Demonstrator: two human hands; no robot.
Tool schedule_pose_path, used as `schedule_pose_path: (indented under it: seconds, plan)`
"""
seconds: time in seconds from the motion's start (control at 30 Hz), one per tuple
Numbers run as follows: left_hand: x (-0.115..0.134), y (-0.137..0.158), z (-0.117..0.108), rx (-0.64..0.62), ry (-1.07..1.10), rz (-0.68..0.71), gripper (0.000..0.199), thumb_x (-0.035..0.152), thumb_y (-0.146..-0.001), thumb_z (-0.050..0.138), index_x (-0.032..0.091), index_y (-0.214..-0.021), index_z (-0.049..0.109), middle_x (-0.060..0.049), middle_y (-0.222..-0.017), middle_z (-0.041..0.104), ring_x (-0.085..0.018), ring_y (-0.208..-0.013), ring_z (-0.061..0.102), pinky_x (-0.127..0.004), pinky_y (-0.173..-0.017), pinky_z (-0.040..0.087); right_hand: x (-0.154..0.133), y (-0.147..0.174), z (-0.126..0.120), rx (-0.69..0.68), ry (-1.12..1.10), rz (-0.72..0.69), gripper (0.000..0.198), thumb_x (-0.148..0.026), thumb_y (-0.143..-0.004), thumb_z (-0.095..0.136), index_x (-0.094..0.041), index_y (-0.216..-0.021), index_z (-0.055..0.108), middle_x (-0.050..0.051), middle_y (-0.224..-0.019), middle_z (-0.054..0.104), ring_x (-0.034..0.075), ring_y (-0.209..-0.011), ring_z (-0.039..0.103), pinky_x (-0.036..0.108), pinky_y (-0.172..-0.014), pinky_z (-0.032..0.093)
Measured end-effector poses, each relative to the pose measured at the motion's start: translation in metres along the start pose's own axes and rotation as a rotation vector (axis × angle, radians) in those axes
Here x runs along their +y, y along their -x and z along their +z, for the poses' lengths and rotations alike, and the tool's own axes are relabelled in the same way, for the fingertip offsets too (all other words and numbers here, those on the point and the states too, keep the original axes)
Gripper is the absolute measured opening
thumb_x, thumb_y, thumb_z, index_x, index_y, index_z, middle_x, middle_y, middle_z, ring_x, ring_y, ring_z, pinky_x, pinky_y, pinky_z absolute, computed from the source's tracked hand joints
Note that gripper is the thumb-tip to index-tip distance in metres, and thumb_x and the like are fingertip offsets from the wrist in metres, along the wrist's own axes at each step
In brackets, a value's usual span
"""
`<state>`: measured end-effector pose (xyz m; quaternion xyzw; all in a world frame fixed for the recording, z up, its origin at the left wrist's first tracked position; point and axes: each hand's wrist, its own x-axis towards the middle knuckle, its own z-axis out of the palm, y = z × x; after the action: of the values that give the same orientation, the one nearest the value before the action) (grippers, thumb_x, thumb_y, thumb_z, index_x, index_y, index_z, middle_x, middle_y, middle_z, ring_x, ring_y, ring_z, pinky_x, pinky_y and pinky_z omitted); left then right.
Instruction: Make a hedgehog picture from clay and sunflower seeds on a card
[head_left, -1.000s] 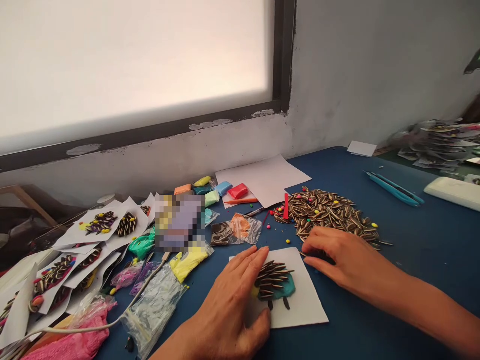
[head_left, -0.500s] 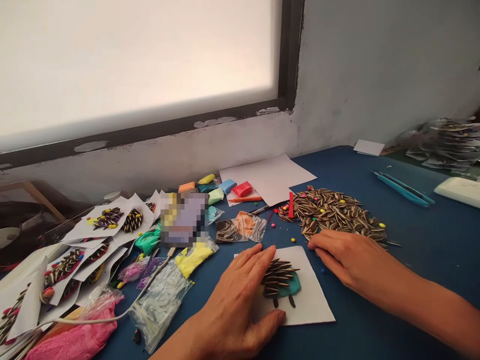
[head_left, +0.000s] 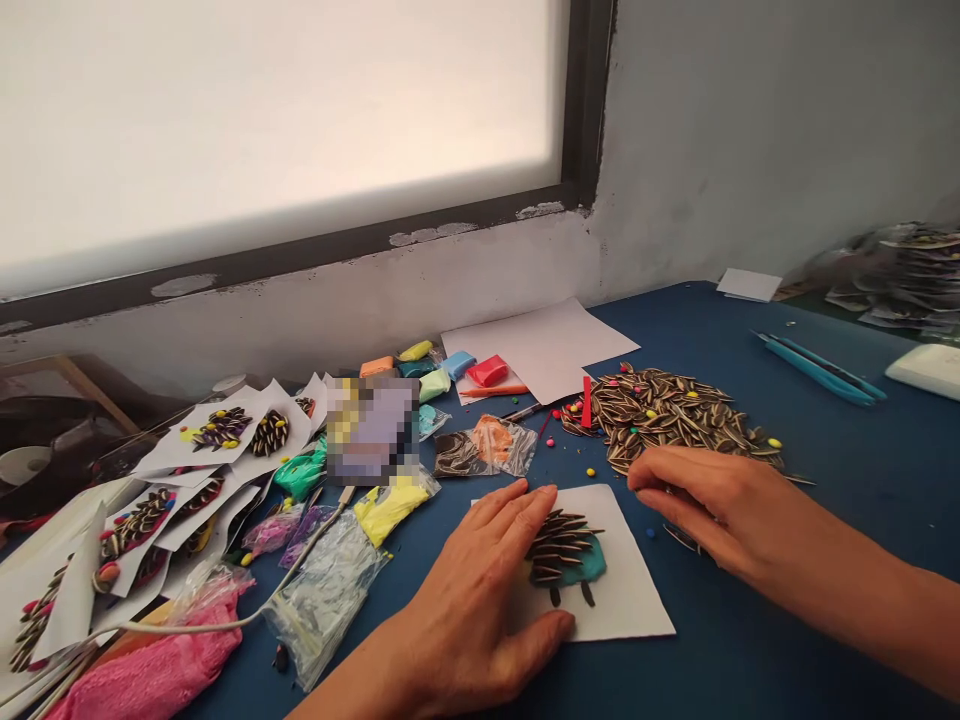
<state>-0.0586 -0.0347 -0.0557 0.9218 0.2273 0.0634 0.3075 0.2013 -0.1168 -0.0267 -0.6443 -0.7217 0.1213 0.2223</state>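
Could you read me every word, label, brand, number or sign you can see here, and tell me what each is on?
None can be read.
Card under the left hand: no lettering shows.
Tweezers: too small to tell.
Red packet: too small to tell.
Pixelated patch: any text is hidden.

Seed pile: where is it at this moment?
In the head view, the seed pile lies right of centre on the blue table, just beyond the right hand and left of the blue tweezers.

smooth matt paper card (head_left: 630, 575); crinkled, glossy plastic bag (head_left: 330, 590); matt tabletop (head_left: 862, 460).
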Motion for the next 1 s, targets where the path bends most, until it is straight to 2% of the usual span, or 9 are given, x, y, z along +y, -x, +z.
schedule_pose_path:
  seconds: [0.2,0.33,0.5,0.77,1.0]
  plan:
    - [0.0,-0.001,-0.001,0.005,0.0,0.003,0.083,0.032,-0.085,0.064,0.018,-0.159,0.029,-0.011,-0.163,0.036,-0.035,-0.154,0.024,-0.059,-0.125,0.023,-0.015,0.007,0.003,-0.114,-0.199,0.007,0.031,-0.033,-0.102,0.045,-0.028,-0.095,0.075,0.003,-0.09,0.073,0.018,-0.079,0.067,0.029,-0.071,0.051]
    - [0.0,-0.001,-0.002,0.016,-0.006,0.023,0.082,0.031,-0.085,0.064,0.02,-0.159,0.03,-0.011,-0.162,0.037,-0.034,-0.153,0.026,-0.058,-0.125,0.023,-0.016,0.007,0.006,-0.1,-0.176,0.061,0.022,-0.029,-0.097,0.053,-0.026,-0.09,0.073,0.001,-0.083,0.074,0.017,-0.072,0.066,0.028,-0.066,0.048]
    - [0.0,-0.002,-0.002,-0.001,-0.023,0.027,0.08,0.031,-0.085,0.066,0.026,-0.158,0.034,-0.007,-0.164,0.035,-0.033,-0.153,0.027,-0.058,-0.125,0.023,-0.018,0.009,0.012,-0.08,-0.127,0.002,0.023,-0.026,-0.097,0.052,-0.025,-0.079,0.066,0.0,-0.078,0.066,0.015,-0.065,0.06,0.027,-0.058,0.042]
    - [0.002,-0.002,-0.003,-0.02,-0.044,0.017,0.077,0.032,-0.085,0.066,0.028,-0.156,0.038,-0.007,-0.164,0.035,-0.035,-0.153,0.027,-0.063,-0.122,0.025,-0.019,0.016,0.02,-0.067,-0.148,0.062,0.022,-0.022,-0.1,0.048,-0.028,-0.094,0.069,0.0,-0.086,0.069,0.016,-0.075,0.063,0.029,-0.068,0.044]
    - [0.001,-0.002,-0.003,0.003,-0.058,0.049,0.073,0.028,-0.086,0.065,0.032,-0.155,0.041,-0.006,-0.163,0.037,-0.035,-0.152,0.028,-0.062,-0.122,0.025,-0.022,0.015,0.022,-0.036,-0.123,0.023,0.021,-0.024,-0.1,0.05,-0.026,-0.088,0.067,-0.001,-0.08,0.066,0.015,-0.068,0.061,0.028,-0.063,0.043]
